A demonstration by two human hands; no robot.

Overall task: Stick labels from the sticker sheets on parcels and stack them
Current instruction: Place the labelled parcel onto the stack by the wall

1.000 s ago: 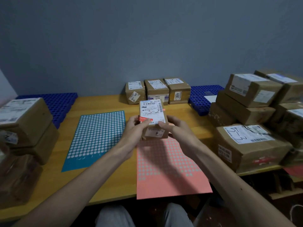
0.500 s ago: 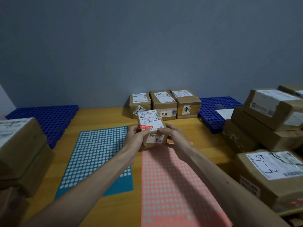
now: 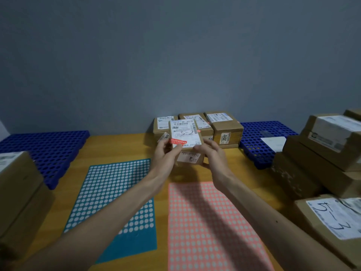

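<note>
Held parcel: small brown box (image 3: 185,137), white shipping label on top, red strip label (image 3: 178,142) at its near-left corner, small white tag on the near face. Sits at 12 o'clock on the tabletop (image 3: 121,145), looks lifted off it, shadow below.
Left hand: left hand (image 3: 166,155) on the parcel's 9 o'clock side, fingers (image 3: 176,148) curled round the near-left corner, thumb on the top label.
Right hand: right hand (image 3: 213,153) on the 3 o'clock side, fingers curled against the box's side, thumb on the near-right top edge.
Orange dot: small orange-red dot (image 3: 198,131) at the parcel's right edge; can't tell if it is stuck on.
Back row: three brown parcels (image 3: 226,130) side by side by the wall, just behind the held one at 12 o'clock.
Teal sheet: teal sticker sheet (image 3: 113,192) flat at 8 o'clock, white dots, bare strip along its near end.
Pink sheet: pink sticker sheet (image 3: 205,222) flat at 6 o'clock, under the right forearm.
Blue mats: perforated mats at 10 o'clock (image 3: 48,149) and 2 o'clock (image 3: 259,137).
Right pile: stacked parcels (image 3: 332,149) at 3 o'clock; one at 4 o'clock marked "5-3" (image 3: 336,218).
Left pile: stacked brown parcels (image 3: 17,182) at 9 o'clock, cut by the frame.
</note>
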